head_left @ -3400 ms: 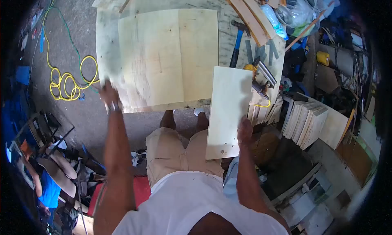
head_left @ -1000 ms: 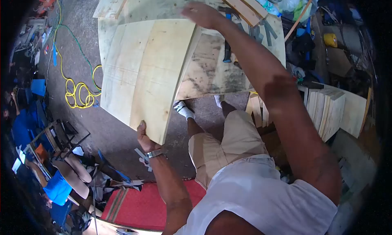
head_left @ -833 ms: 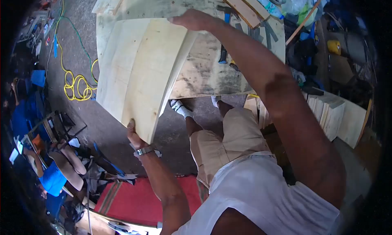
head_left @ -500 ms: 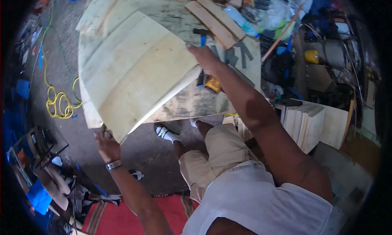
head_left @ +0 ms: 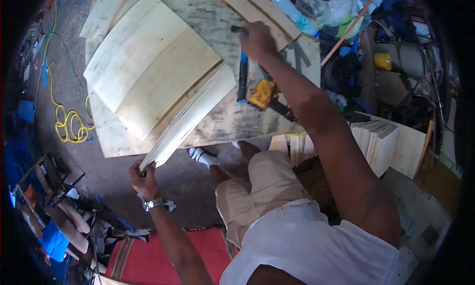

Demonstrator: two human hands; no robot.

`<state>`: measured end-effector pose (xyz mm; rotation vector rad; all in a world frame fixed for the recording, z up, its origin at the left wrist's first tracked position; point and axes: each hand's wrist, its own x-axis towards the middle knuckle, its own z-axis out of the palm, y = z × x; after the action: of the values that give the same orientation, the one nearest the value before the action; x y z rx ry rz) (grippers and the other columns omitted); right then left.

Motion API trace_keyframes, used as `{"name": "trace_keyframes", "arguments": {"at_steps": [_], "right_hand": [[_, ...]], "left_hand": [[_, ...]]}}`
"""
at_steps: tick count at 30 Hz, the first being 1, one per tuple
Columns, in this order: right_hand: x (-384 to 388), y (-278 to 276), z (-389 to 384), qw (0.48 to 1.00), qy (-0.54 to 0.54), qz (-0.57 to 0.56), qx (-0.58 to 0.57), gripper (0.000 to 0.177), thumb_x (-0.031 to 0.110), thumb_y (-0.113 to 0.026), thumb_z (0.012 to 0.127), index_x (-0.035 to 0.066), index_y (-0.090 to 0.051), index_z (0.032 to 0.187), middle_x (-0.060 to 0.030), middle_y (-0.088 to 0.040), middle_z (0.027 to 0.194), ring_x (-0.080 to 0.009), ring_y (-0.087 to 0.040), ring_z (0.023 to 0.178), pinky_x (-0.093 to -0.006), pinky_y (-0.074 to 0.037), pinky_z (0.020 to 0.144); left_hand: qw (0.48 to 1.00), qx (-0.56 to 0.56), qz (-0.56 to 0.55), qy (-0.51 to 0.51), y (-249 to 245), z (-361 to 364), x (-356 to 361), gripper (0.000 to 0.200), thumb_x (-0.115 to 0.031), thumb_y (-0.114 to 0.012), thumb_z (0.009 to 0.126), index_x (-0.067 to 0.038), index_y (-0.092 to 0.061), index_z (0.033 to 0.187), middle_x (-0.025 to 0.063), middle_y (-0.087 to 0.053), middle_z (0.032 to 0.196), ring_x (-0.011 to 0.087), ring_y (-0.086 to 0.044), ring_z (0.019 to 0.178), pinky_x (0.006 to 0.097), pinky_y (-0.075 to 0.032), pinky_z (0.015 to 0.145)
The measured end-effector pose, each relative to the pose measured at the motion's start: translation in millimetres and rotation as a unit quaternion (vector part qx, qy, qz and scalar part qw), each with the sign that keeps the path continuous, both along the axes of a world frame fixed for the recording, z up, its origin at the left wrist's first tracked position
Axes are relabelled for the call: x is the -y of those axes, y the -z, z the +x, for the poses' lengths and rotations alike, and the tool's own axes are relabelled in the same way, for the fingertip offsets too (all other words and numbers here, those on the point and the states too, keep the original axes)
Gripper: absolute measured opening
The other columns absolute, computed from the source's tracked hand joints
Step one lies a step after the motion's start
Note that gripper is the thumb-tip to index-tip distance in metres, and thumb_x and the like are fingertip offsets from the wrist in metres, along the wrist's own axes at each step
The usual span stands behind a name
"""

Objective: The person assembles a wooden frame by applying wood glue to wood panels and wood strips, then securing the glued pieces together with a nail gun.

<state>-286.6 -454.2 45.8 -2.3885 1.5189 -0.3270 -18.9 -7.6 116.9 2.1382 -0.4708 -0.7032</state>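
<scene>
Pale thin wooden sheets (head_left: 153,62) lie in a stack on the worktable (head_left: 222,124). My left hand (head_left: 144,181) pinches the near corner of the sheets, whose white edges fan out toward it. At the hammer's head is my right hand (head_left: 258,41), fingers curled; the blue-and-black handle of the hammer (head_left: 243,77) points down toward me on the tabletop. A yellow tool (head_left: 262,93) with a dark handle rests just right of the hammer. Whether my right fingers grip the hammer head or only cover it is hard to tell.
Wooden strips (head_left: 262,18), grey strips (head_left: 299,57) and a plastic bottle (head_left: 292,13) are on the table's far right part. A yellow cable (head_left: 74,131) coils on the floor at left. More boards (head_left: 378,141) stand at right. A red rug (head_left: 173,255) lies below.
My right hand has left the sheets' right corner and moved up to the hammer head. The raised sheet now lies lower on the stack. My left hand has shifted slightly right and down.
</scene>
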Motion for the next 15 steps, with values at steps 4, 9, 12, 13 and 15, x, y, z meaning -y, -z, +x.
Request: {"name": "trace_keyframes", "arguments": {"at_steps": [4,9,12,13,15], "right_hand": [[63.4,-23.9,-97.2,0.981,0.132,-0.07,-0.123,0.06,0.029,-0.068,0.08,0.007,-0.049,0.132,-0.0196,-0.043,0.139,-0.0372,-0.04,0.129,-0.0429,-0.039,0.104],[170.3,24.1,-176.7,0.968,0.039,0.113,-0.22,0.09,0.043,-0.071,0.075,0.004,-0.031,0.145,-0.0226,-0.039,0.145,-0.0397,-0.04,0.131,-0.0453,-0.033,0.109],[165.1,14.3,-171.4,0.976,0.014,0.094,-0.198,0.101,0.058,-0.075,0.068,0.0,-0.036,0.141,-0.0264,-0.045,0.138,-0.0392,-0.046,0.127,-0.0491,-0.037,0.105],[164.6,14.4,-169.9,0.968,0.01,0.082,-0.237,0.104,0.061,-0.075,0.066,-0.001,-0.036,0.141,-0.0268,-0.047,0.137,-0.0393,-0.047,0.126,-0.0491,-0.038,0.104],[166.5,20.5,-170.0,0.965,0.017,0.138,-0.223,0.107,0.067,-0.075,0.062,-0.004,-0.043,0.135,-0.0278,-0.052,0.13,-0.0386,-0.053,0.12,-0.0486,-0.043,0.098]], "left_hand": [[0.985,-0.029,-0.17,0.01,3.4,-8.7,4.3,0.031,0.006,-0.072,0.078,-0.004,-0.055,0.102,0.009,-0.061,0.104,0.0182,-0.06,0.095,0.0289,-0.053,0.079],[0.993,-0.019,-0.115,-0.007,7.2,6.8,22.6,0.031,0.008,-0.069,0.078,-0.003,-0.055,0.103,0.0114,-0.062,0.106,0.0205,-0.06,0.098,0.0308,-0.052,0.083],[0.995,0.087,-0.017,0.052,13.2,8.4,24.0,0.034,0.006,-0.07,0.076,-0.003,-0.054,0.106,0.0141,-0.061,0.109,0.0215,-0.061,0.098,0.032,-0.051,0.086],[0.998,0.049,-0.011,0.037,3.8,4.1,32.3,0.036,0.009,-0.068,0.076,-0.004,-0.053,0.107,0.0139,-0.06,0.111,0.0213,-0.06,0.101,0.0317,-0.051,0.086],[0.996,-0.031,-0.084,-0.015,20.4,7.9,25.4,0.037,0.012,-0.065,0.077,-0.004,-0.051,0.107,0.0132,-0.059,0.114,0.0206,-0.058,0.104,0.0305,-0.051,0.086]]}}
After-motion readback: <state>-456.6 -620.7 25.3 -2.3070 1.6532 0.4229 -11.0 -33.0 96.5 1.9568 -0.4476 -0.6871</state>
